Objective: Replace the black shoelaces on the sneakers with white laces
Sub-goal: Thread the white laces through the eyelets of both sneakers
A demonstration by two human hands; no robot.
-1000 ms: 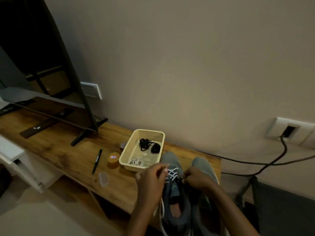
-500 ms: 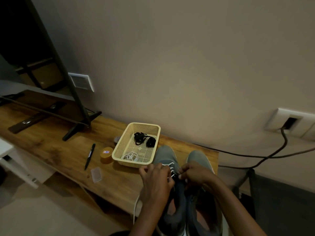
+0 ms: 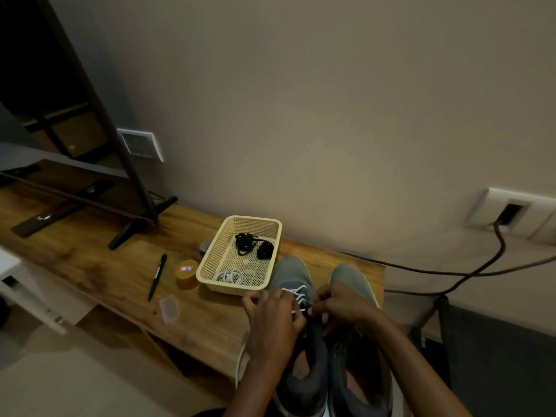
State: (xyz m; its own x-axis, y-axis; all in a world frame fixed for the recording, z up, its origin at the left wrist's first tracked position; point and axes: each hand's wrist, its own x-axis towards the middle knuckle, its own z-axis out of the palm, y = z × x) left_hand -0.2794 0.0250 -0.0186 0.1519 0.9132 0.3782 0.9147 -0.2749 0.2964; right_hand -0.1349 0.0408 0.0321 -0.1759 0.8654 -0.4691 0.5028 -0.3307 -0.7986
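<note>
Left hand (image 3: pixel 272 320) and right hand (image 3: pixel 340 305) both pinch the white lace (image 3: pixel 296 293) on the lower-centre sneaker (image 3: pixel 290 270). I'd snug each crossing, keeping ends even.

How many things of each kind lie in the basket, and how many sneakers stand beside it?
Black lace bundles: 2
White lace coil: 1
Sneakers: 2
Total: 5
</note>
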